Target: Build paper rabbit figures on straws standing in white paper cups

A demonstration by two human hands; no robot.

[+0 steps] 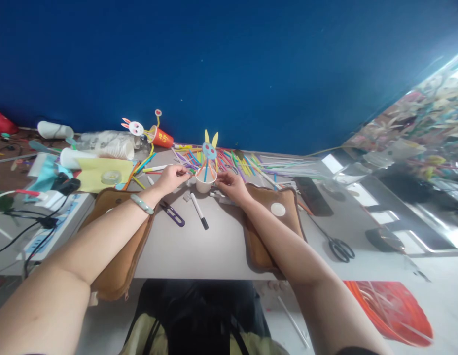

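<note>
A white paper cup [205, 185] stands upright on the table between my hands. From it rises a blue stem topped by a light-blue rabbit face [209, 151] with yellow ears; orange strips spread inside the rim. My left hand [172, 178] is at the cup's left, thumb and fingertips pinched together. On the other side my right hand [230, 186] has its fingers closed close to the rim. Whatever either pinch holds is too small to make out. In front of the cup lie a white marker [198, 211] with a black cap and a purple utility knife [172, 214].
Colourful pipe cleaners [247, 162] spread along the wall. A red cup [162, 137] with another rabbit lies behind left. Brown cushions [275, 231] sit under my forearms. Scissors [340, 249] and a dark phone [313, 196] lie right; a power strip [53, 227] and tape roll [111, 177] left.
</note>
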